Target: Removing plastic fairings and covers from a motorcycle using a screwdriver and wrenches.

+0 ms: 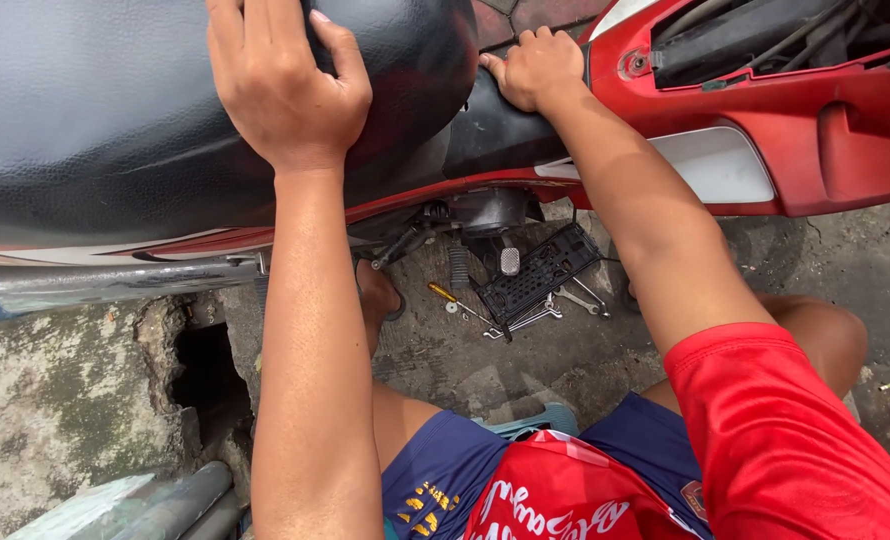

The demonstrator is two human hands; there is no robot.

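Rough, stained concrete ground (585,360) lies under a red motorbike (845,130), with a broken dark hole (205,375) in the slab below the bike's chrome exhaust (105,283). The bike's black seat (95,110) fills the upper left. The left hand (283,85) lies palm-down on top of the seat, fingers spread over the curve toward the far side, pressing rather than gripping anything. The right hand (537,68) is at the front end of the seat, where it meets the red body panel; its fingers are curled over the black edge there, and whether they clasp it or only rest cannot be told. Beyond that hand the panel stands open, showing black parts and cables (755,35). On the ground under the seat's front lie a black ribbed plastic cover (540,272), a yellow-handled screwdriver (447,295) just left of it, and wrenches (575,302) touching its lower edge. The person, in blue shorts and a red shirt, has a sandalled foot (377,295) set beneath the seat.
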